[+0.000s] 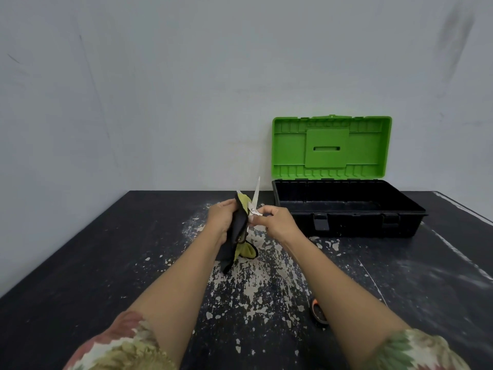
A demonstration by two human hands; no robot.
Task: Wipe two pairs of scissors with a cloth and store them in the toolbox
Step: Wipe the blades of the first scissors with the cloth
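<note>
Head cam: the toolbox [346, 209] sits open at the back right of the black table [80, 263], green lid [331, 148] propped up, and the black tray looks bare inside as far as I can see. Left hand [220, 217] grips the black and yellow cloth [237, 233] around one blade of the open scissors [254, 201], right hand [277, 220] pinches their handle end. The second pair's orange handle [318, 312] lies on the table by the right forearm, mostly hidden.

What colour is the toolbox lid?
Bright green; the toolbox lid stands open above the black toolbox base, seen clearly in the head view.
</note>
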